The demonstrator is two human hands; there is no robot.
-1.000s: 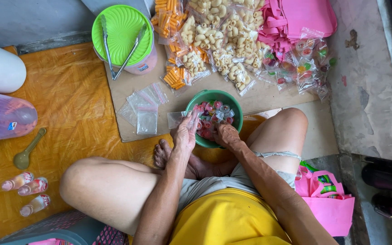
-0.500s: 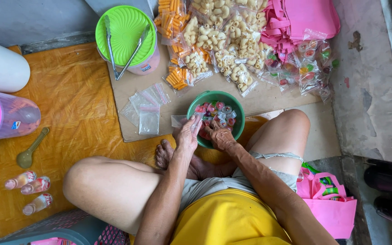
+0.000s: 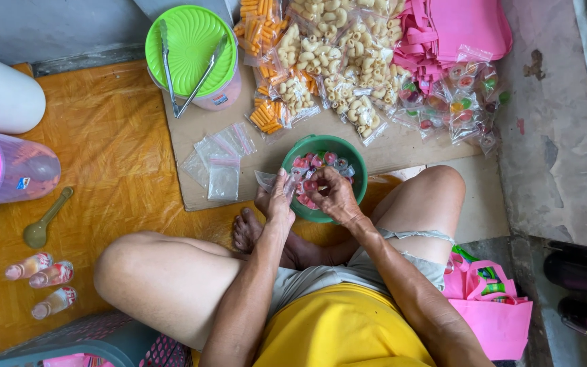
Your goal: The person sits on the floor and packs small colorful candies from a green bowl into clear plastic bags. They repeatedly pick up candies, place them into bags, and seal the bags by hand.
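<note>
head view: left hand pinches a clear bag at the bowl rim; right hand, fingers curled around a candy, sits just beside it, over the bowl.

Left hand pinches a small clear bag at the rim of the green bowl; right hand curls over the pink jelly cups inside. Empty clear bags lie on the cardboard just beside, metal tongs on the green lid.
</note>
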